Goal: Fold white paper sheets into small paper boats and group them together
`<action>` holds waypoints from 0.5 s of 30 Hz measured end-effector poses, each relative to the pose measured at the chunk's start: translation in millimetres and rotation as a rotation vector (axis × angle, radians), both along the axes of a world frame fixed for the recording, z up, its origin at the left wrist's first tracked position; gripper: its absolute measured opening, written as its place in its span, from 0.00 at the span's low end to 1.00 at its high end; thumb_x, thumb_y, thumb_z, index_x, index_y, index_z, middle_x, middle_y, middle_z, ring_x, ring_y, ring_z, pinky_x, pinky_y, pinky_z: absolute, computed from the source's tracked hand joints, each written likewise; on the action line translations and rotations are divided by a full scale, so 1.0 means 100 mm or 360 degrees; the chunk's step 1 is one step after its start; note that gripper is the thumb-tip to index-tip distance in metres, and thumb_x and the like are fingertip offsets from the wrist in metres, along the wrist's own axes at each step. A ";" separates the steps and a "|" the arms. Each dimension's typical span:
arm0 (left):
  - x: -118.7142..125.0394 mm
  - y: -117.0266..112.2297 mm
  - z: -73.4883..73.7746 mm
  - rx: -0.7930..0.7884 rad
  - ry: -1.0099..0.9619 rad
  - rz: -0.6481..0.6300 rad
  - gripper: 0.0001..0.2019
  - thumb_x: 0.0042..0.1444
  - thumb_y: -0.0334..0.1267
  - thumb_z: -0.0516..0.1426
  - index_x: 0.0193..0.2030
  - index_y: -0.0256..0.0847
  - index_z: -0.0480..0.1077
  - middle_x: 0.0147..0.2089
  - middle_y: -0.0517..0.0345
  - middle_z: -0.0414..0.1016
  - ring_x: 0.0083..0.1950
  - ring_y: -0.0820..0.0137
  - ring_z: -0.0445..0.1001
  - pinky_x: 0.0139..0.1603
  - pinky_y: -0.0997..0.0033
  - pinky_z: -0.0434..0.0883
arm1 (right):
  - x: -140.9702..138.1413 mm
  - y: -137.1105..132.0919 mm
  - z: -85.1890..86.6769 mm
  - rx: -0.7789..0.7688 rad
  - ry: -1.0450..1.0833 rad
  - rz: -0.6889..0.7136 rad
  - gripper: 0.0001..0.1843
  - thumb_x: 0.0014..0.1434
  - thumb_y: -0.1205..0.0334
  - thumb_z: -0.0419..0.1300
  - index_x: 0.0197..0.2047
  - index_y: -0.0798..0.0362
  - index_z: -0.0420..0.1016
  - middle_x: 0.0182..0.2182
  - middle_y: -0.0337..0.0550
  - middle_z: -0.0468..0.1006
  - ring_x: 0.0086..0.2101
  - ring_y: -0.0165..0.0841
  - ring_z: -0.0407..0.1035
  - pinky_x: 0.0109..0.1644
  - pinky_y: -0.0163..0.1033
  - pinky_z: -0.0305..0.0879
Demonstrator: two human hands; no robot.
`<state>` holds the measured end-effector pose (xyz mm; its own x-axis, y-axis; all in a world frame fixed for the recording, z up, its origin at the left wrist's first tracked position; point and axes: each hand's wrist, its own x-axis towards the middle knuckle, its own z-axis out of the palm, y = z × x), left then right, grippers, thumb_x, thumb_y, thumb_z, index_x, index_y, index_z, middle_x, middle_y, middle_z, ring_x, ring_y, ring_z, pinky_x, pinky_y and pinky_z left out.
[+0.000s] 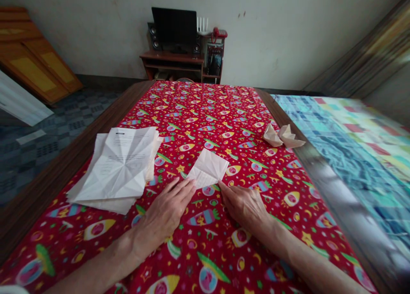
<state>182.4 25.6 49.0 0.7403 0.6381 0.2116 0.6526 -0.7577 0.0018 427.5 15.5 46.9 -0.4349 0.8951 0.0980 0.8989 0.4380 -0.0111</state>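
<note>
A small folded square of white paper lies on the red patterned tablecloth in front of me. My left hand lies flat on the cloth, fingers stretched together, its fingertips touching the paper's near left corner. My right hand rests palm down, fingers extended toward the paper's near right edge, just touching or beside it. Neither hand holds anything.
A stack of creased, unfolded paper sheets lies to the left. Folded paper shapes sit near the table's right edge. A bed with a chequered cover stands at right. A desk with a monitor is against the far wall.
</note>
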 end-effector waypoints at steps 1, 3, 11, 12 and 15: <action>-0.01 0.01 -0.02 0.0009 -0.0051 -0.0010 0.27 0.53 0.20 0.43 0.58 0.31 0.66 0.62 0.49 0.67 0.64 0.64 0.61 0.64 0.58 0.61 | 0.00 0.01 0.00 0.0022 0.0023 0.0004 0.17 0.65 0.64 0.48 0.54 0.51 0.70 0.24 0.39 0.75 0.21 0.27 0.64 0.23 0.37 0.37; -0.02 0.03 -0.06 0.0028 -0.0151 -0.0025 0.26 0.52 0.19 0.43 0.57 0.30 0.67 0.61 0.47 0.68 0.64 0.64 0.62 0.63 0.58 0.62 | 0.00 0.07 0.03 0.0072 0.0105 0.0028 0.15 0.66 0.62 0.48 0.47 0.51 0.74 0.23 0.39 0.73 0.22 0.27 0.64 0.23 0.36 0.40; 0.05 0.05 -0.02 -0.0029 -0.0244 0.0002 0.20 0.57 0.23 0.47 0.55 0.31 0.68 0.60 0.48 0.68 0.62 0.65 0.63 0.63 0.60 0.64 | 0.10 0.68 0.16 0.0304 0.0336 -0.0024 0.20 0.65 0.56 0.51 0.54 0.59 0.68 0.41 0.54 0.74 0.40 0.37 0.69 0.39 0.37 0.61; 0.07 0.05 -0.01 -0.0025 -0.0254 0.0024 0.19 0.59 0.25 0.47 0.55 0.32 0.68 0.59 0.49 0.69 0.61 0.65 0.64 0.63 0.60 0.64 | 0.11 0.73 0.15 0.0267 0.0333 -0.0023 0.20 0.64 0.56 0.52 0.54 0.60 0.68 0.41 0.54 0.74 0.39 0.37 0.69 0.39 0.37 0.62; 0.12 0.08 0.02 -0.0024 -0.0275 0.0062 0.16 0.63 0.29 0.47 0.54 0.37 0.68 0.57 0.52 0.71 0.58 0.67 0.67 0.59 0.61 0.67 | 0.12 0.81 0.09 0.0087 0.0474 -0.0067 0.18 0.62 0.59 0.55 0.53 0.58 0.68 0.36 0.48 0.76 0.34 0.34 0.70 0.34 0.34 0.60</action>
<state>194.1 34.0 51.3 0.6685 0.6695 0.3238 0.6704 -0.7310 0.1274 440.0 96.3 56.2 -0.3423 0.9017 0.2642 0.8772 0.4075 -0.2541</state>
